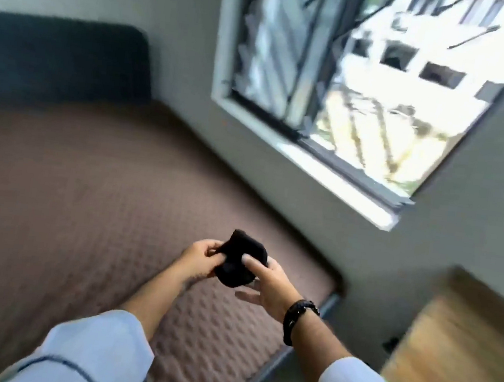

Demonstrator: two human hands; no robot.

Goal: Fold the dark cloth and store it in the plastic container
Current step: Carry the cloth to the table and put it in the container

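A small dark cloth (238, 260), bunched into a compact bundle, is held above the bed between both hands. My left hand (197, 258) pinches its left side with thumb and fingers. My right hand (268, 282) grips its right side, thumb on top and fingers underneath; a dark bracelet sits on that wrist. Both forearms wear light blue sleeves. No plastic container is in view. The frame is blurred by motion.
A bed with a brown quilted cover (70, 201) fills the left and centre, with a dark headboard (62, 56) at the back. A barred window (351, 76) is in the grey wall on the right. A wooden surface (458, 355) stands at the lower right.
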